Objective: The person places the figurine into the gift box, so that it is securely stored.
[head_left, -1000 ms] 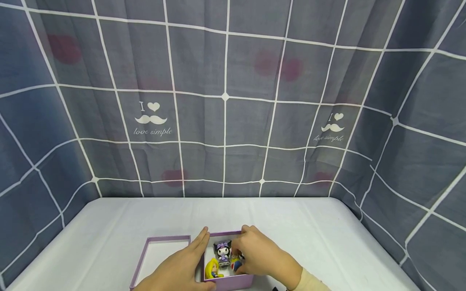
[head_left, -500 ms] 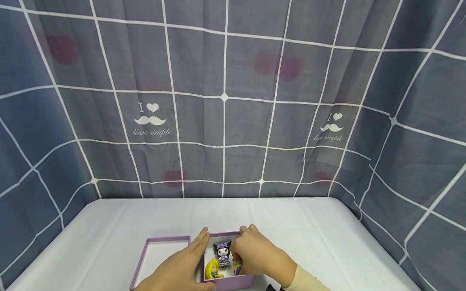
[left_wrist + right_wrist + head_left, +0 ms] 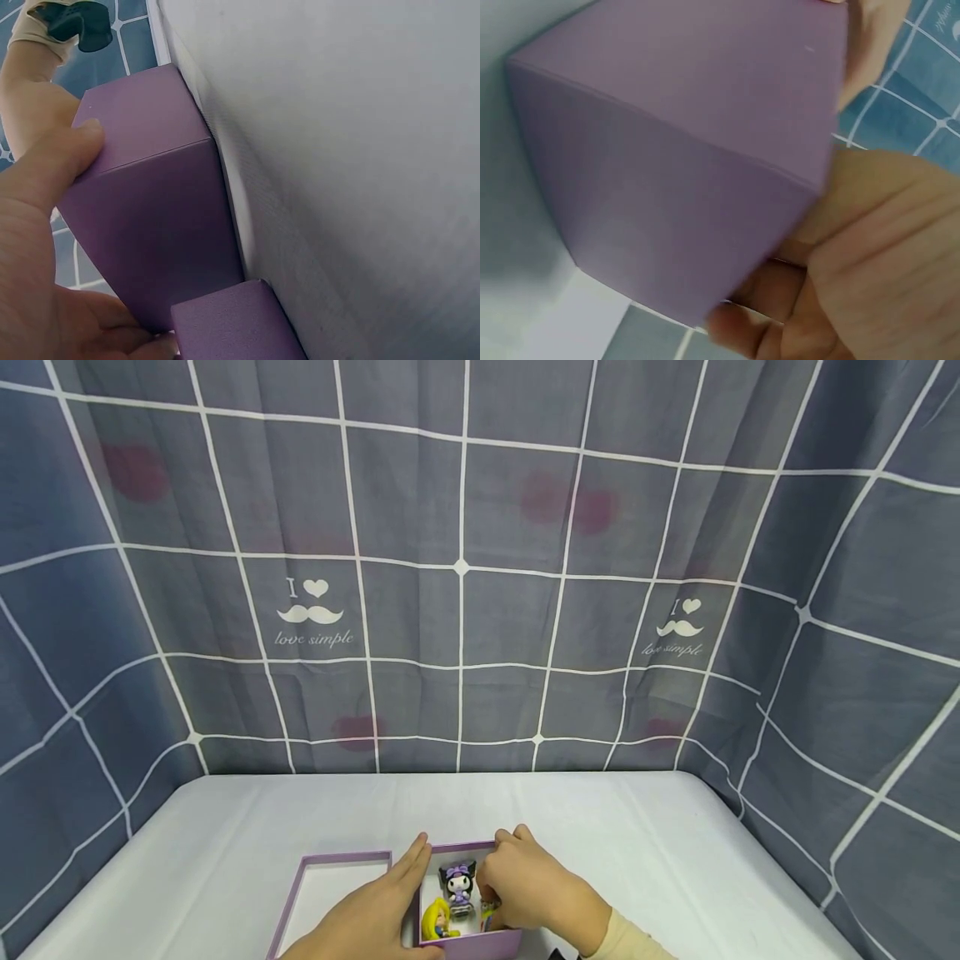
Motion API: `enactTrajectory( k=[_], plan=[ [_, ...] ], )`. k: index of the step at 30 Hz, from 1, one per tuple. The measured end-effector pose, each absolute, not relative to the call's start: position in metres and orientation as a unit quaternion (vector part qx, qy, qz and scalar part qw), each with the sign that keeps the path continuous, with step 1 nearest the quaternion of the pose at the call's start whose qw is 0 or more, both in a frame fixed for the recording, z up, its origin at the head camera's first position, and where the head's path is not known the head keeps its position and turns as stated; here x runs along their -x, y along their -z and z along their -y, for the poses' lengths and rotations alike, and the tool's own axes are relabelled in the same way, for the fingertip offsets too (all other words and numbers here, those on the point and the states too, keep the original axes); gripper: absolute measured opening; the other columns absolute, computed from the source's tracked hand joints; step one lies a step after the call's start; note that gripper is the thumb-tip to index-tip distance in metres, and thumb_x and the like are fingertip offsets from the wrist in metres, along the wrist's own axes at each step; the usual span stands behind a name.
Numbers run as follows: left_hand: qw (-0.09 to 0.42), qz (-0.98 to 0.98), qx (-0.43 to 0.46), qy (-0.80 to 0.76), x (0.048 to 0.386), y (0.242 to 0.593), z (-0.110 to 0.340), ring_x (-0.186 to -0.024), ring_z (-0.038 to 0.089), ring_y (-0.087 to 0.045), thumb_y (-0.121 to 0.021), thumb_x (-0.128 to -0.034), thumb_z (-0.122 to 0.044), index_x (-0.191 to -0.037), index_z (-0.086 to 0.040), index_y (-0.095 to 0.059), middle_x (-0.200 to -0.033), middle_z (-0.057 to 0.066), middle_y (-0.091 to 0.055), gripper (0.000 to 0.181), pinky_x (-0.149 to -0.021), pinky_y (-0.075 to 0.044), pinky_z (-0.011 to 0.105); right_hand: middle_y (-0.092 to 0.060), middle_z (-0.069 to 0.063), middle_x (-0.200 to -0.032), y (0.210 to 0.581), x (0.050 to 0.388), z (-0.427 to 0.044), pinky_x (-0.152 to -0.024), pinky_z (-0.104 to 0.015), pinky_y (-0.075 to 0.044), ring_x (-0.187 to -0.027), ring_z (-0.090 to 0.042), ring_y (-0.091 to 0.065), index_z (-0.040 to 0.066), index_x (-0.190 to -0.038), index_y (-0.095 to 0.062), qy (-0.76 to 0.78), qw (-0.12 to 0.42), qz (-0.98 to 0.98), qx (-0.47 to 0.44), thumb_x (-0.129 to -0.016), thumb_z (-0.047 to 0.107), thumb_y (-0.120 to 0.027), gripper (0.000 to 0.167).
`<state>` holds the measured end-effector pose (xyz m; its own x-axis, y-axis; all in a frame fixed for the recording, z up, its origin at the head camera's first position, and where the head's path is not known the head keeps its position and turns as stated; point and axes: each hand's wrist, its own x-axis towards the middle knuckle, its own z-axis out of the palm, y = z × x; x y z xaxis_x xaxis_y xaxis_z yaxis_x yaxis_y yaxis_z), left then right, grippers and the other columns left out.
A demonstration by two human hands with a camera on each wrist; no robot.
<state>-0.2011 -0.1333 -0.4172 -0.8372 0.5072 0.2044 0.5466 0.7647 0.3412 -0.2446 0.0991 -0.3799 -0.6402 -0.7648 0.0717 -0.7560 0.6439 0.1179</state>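
Note:
A purple box (image 3: 476, 947) with a white inside stands at the front of the table. My left hand (image 3: 367, 910) holds its left side, fingers lying along the wall and thumb (image 3: 86, 142) pressed on the front face. Inside the box, my right hand (image 3: 528, 881) reaches down with bent fingers at the right side, on a small figurine (image 3: 489, 914) that it mostly covers. A black-eared figurine in purple (image 3: 458, 885) stands in the middle. A yellow-haired figurine (image 3: 437, 920) sits at the front left. The right wrist view shows the box's outer wall (image 3: 652, 180) and bent fingers beyond it; the figurines are hidden there.
A shallow purple-rimmed lid (image 3: 300, 893), white inside, lies left of the box; its corner (image 3: 232, 322) shows in the left wrist view. White cloth covers the table (image 3: 600, 827). A grey checked curtain (image 3: 412, 610) rises behind and at both sides.
My right hand has shifted slightly within the box and now covers more of the right-hand figurine. My left hand, the box and the other figurines hold their places; the head view tilts a little.

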Motion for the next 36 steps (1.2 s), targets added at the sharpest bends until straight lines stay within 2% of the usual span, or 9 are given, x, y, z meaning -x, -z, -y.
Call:
enactTrajectory(
  k=[4, 8, 14, 18, 21, 26, 29, 32, 36],
  plan=[
    [0.053, 0.935, 0.288, 0.199, 0.200, 0.418, 0.135, -0.122, 0.039, -0.053, -0.062, -0.0733, -0.078, -0.146, 0.011, -0.032, -0.154, 0.027, -0.027, 0.119, -0.087, -0.053, 0.043, -0.054, 0.026, -0.062, 0.375, 0.244, -0.101, -0.070, -0.028, -0.032, -0.068, 0.000, -0.042, 0.031, -0.070, -0.071, 0.017, 0.063, 0.904, -0.423, -0.065, 0.044, -0.088, 0.022],
    [0.052, 0.933, 0.291, 0.203, 0.200, 0.420, 0.136, -0.123, 0.039, -0.051, -0.061, -0.0743, -0.077, -0.146, 0.011, -0.030, -0.154, 0.027, -0.026, 0.118, -0.088, -0.053, 0.043, -0.067, 0.018, -0.080, 0.368, 0.242, -0.100, -0.074, -0.028, -0.038, -0.073, 0.000, -0.052, 0.022, -0.086, -0.076, -0.021, 0.097, 0.897, -0.430, -0.074, 0.040, -0.083, 0.023],
    [0.022, 0.932, 0.275, 0.234, 0.194, 0.409, 0.144, -0.128, 0.037, -0.047, -0.061, -0.0753, -0.075, -0.150, 0.006, -0.026, -0.158, 0.022, -0.020, 0.117, -0.092, -0.049, 0.050, -0.069, 0.012, -0.092, 0.363, 0.231, -0.089, -0.078, -0.027, -0.046, -0.085, -0.003, -0.059, 0.016, -0.097, -0.074, -0.095, 0.175, 0.866, -0.458, -0.082, 0.035, -0.077, 0.025],
    [0.040, 0.926, 0.252, 0.278, 0.190, 0.392, 0.157, -0.136, 0.035, -0.037, -0.059, -0.0847, -0.067, -0.152, 0.002, -0.025, -0.159, 0.014, -0.019, 0.102, -0.101, -0.040, 0.054, -0.068, 0.008, -0.105, 0.362, 0.222, -0.079, -0.086, -0.026, -0.050, -0.098, -0.007, -0.060, 0.013, -0.109, -0.069, -0.155, 0.186, 0.852, -0.465, -0.084, 0.028, -0.075, 0.030],
    [0.085, 0.928, 0.218, 0.290, 0.191, 0.382, 0.169, -0.138, 0.034, -0.033, -0.057, -0.0917, -0.057, -0.151, 0.002, -0.028, -0.157, 0.014, -0.023, 0.089, -0.105, -0.034, 0.054, -0.064, 0.005, -0.119, 0.363, 0.214, -0.070, -0.092, -0.028, -0.049, -0.111, -0.010, -0.057, 0.011, -0.122, -0.062, -0.199, 0.156, 0.853, -0.456, -0.087, 0.026, -0.072, 0.039],
    [0.137, 0.942, 0.135, 0.275, 0.198, 0.374, 0.182, -0.134, 0.043, -0.036, -0.058, -0.0971, -0.034, -0.142, 0.014, -0.036, -0.148, 0.029, -0.036, 0.070, -0.103, -0.035, 0.059, -0.049, 0.004, -0.142, 0.365, 0.197, -0.052, -0.102, -0.035, -0.044, -0.128, -0.013, -0.047, 0.011, -0.143, -0.045, -0.272, 0.067, 0.863, -0.420, -0.089, 0.030, -0.068, 0.062],
    [0.144, 0.951, 0.095, 0.258, 0.200, 0.373, 0.185, -0.127, 0.050, -0.042, -0.058, -0.0958, -0.028, -0.134, 0.020, -0.042, -0.138, 0.035, -0.044, 0.063, -0.099, -0.038, 0.061, -0.040, 0.004, -0.150, 0.368, 0.187, -0.040, -0.105, -0.038, -0.041, -0.131, -0.013, -0.043, 0.013, -0.151, -0.035, -0.326, 0.011, 0.858, -0.396, -0.089, 0.035, -0.068, 0.073],
    [0.146, 0.960, 0.068, 0.229, 0.201, 0.375, 0.187, -0.119, 0.054, -0.047, -0.059, -0.0943, -0.028, -0.128, 0.022, -0.046, -0.129, 0.037, -0.050, 0.062, -0.094, -0.041, 0.062, -0.036, 0.003, -0.152, 0.370, 0.180, -0.027, -0.107, -0.039, -0.038, -0.134, -0.014, -0.040, 0.013, -0.153, -0.030, -0.371, -0.035, 0.848, -0.377, -0.087, 0.039, -0.067, 0.080],
    [0.132, 0.973, 0.034, 0.189, 0.203, 0.377, 0.191, -0.105, 0.052, -0.053, -0.060, -0.0920, -0.031, -0.118, 0.026, -0.049, -0.113, 0.035, -0.054, 0.063, -0.086, -0.047, 0.060, -0.031, -0.010, -0.154, 0.375, 0.174, -0.011, -0.107, -0.035, -0.036, -0.137, -0.017, -0.034, 0.002, -0.154, -0.021, -0.438, -0.114, 0.820, -0.351, -0.086, 0.040, -0.064, 0.089]
  ],
)
